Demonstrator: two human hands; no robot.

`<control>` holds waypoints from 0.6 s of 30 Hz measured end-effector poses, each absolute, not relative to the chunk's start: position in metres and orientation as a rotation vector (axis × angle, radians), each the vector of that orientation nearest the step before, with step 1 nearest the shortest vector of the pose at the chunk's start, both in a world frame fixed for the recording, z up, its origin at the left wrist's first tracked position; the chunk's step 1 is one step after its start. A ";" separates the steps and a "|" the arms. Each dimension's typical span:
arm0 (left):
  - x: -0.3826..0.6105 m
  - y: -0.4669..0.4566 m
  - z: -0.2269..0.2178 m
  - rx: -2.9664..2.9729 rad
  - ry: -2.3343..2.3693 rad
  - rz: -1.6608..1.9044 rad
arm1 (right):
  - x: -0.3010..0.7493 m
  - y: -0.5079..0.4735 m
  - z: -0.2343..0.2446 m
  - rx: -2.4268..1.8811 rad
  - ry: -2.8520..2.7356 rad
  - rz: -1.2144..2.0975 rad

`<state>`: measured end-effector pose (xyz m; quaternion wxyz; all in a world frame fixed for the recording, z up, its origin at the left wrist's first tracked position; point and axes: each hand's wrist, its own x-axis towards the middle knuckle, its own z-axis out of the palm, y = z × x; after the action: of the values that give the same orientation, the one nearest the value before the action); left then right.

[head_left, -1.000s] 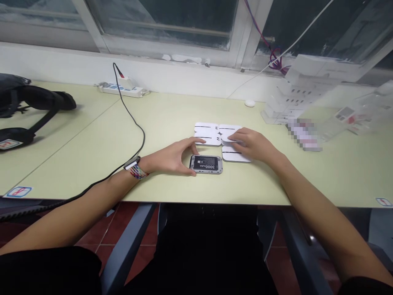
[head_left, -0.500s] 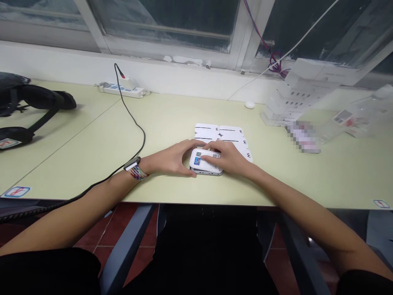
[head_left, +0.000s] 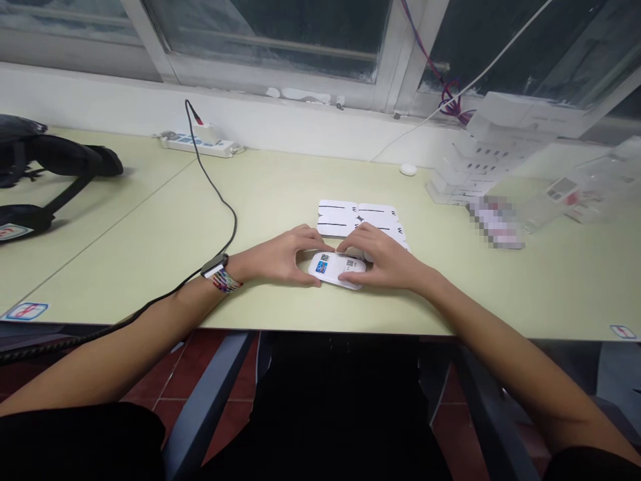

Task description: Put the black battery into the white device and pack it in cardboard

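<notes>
A small white rounded device (head_left: 333, 267), with a blue sticker and printed codes on its top, lies on the table in front of me. My left hand (head_left: 285, 257) curves around its left end, thumb at the near corner and fingertips at the far edge. At the other end, my right hand (head_left: 388, 259) has its thumb on the top near the right edge and its fingers bent behind. Just beyond my hands lie several white rounded pieces (head_left: 338, 217) marked with black lines and a W, partly covered by my right hand.
A black cable (head_left: 220, 194) runs from a power strip (head_left: 200, 143) past my left wrist. Black headgear (head_left: 60, 160) lies at the left. Stacked white boxes (head_left: 481, 157), a small white oval object (head_left: 408, 170) and clear plastic packaging (head_left: 575, 190) stand towards the back right.
My right hand has shifted right, from across the device's top to its right end. The tilted white cover and the ports on the near side no longer show; the top now looks flatter.
</notes>
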<state>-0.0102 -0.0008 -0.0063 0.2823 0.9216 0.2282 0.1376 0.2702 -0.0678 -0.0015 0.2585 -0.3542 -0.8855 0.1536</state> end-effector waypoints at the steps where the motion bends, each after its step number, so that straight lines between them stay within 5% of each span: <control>1: -0.010 -0.001 -0.006 2.476 0.614 0.358 | 0.275 -0.070 0.001 -0.947 -2.431 0.404; 18: -0.010 -0.001 -0.005 2.472 0.613 0.350 | 0.286 -0.071 -0.003 -0.894 -2.517 0.338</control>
<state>-0.0098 -0.0014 -0.0054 0.2816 0.9227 0.2289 0.1305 0.2863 -0.0708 -0.0030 0.2227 -0.3237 -0.9114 0.1224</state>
